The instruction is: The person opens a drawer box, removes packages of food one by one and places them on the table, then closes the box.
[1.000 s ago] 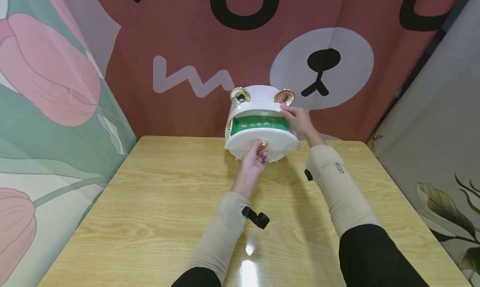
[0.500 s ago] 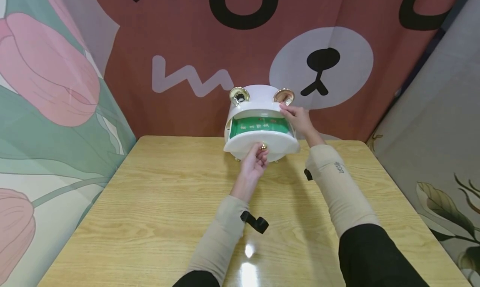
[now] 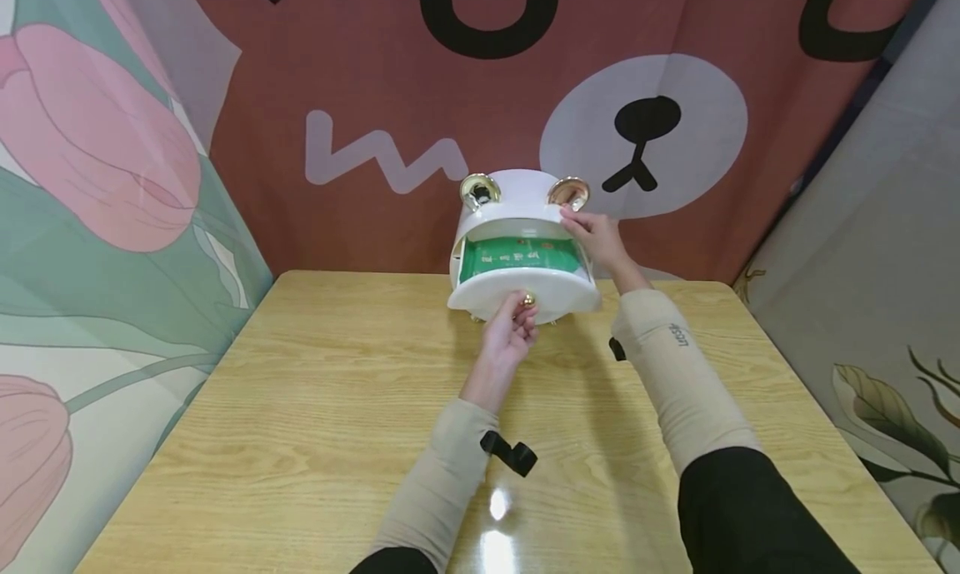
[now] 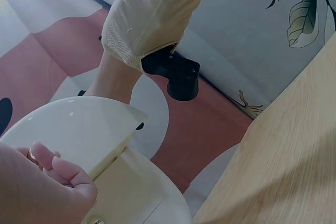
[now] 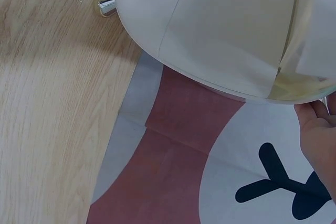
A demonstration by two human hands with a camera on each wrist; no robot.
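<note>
A white storage box (image 3: pixel 523 192) with two shiny gold ears (image 3: pixel 480 192) stands at the far side of the table. Its rounded drawer front (image 3: pixel 564 287) is pulled forward, and a green packet (image 3: pixel 517 256) with light lettering shows inside. My left hand (image 3: pixel 507 334) pinches the small gold knob (image 3: pixel 528 300) on that front. In the left wrist view, curled fingers (image 4: pixel 72 172) lie against the drawer's face. At the upper right of the box, my right hand (image 3: pixel 602 241) grips the edge just below the right ear; the right wrist view shows only part of this hand.
The wood-grain table (image 3: pixel 315 407) stretches between the box and me. Right behind the box hangs a reddish-brown curtain (image 3: pixel 360 224) with a bear print. Flowered cloths flank the left and right sides. One short gold foot (image 5: pixel 106 5) props up the box.
The drawer front has come slightly farther out and down towards me with my left hand on its knob. More of the green packet's top shows. My right hand stays in place.
</note>
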